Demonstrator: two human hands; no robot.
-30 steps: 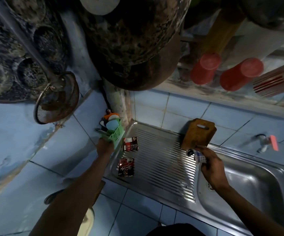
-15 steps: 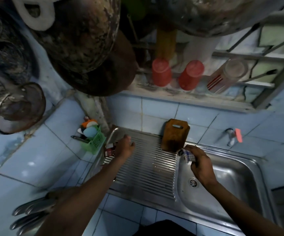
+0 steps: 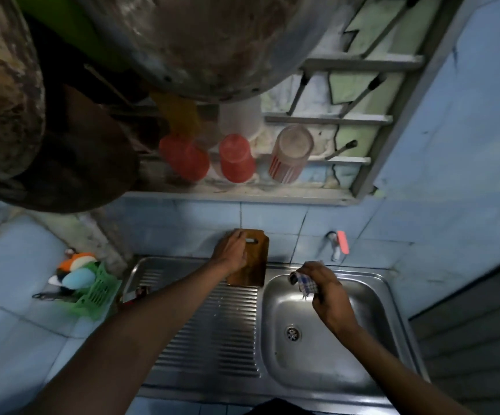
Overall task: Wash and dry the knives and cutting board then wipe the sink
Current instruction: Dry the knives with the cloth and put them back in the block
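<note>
While the left hand (image 3: 233, 250) lay over the upper left part of the wooden cutting board (image 3: 253, 262), its fingers curled round the board's top edge beside the handle slot, the right hand (image 3: 322, 287) gripped a bunched checked cloth (image 3: 306, 285), pinched between thumb and curled fingers. The cloth hung just over the back left corner of the sink basin (image 3: 326, 348), its frayed end pointing down; whether it touched the steel could not be told.

The cutting board stood on its lower edge at the back of the ribbed drainboard (image 3: 212, 330), leaning against the blue tiled wall (image 3: 272, 217), just left of the basin. The drain (image 3: 293, 333) sat in the basin floor, below and slightly left of the right hand. Behind the basin, on the wall, a tap with a red lever (image 3: 339, 244) stuck out, near the right hand.

Left of the drainboard, a green plastic basket (image 3: 97, 292) stood on the tiled counter, holding what looked like sponges and scrubbers, blurred. A small dark packet (image 3: 141, 292) lay at the drainboard's left edge, mostly hidden by the left forearm.

Above the sink, on a ledge, two red cups (image 3: 236, 160) and a clear striped tumbler (image 3: 290, 154) stood upside down, and large blackened pans (image 3: 63, 145) hung overhead.
</note>
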